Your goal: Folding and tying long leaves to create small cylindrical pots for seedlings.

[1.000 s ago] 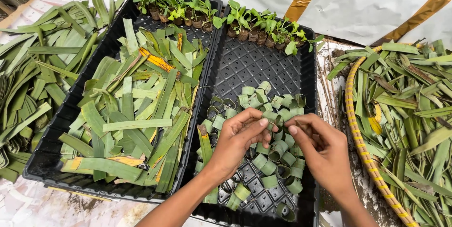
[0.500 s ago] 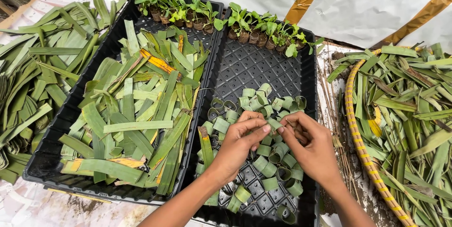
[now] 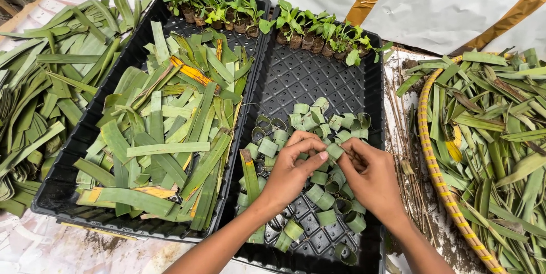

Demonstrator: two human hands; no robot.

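Leaf ring [image 3: 334,151], half hidden between pinching fingers [image 3: 316,156].

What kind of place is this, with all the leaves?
Probably a plant nursery work table: seedlings stand in a black tray, leaf strips are heaped nearby, and both hands roll a leaf ring.

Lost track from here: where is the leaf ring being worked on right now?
The leaf ring sits pinched between the left hand and right hand, over the right black tray, above its pile of finished rings.
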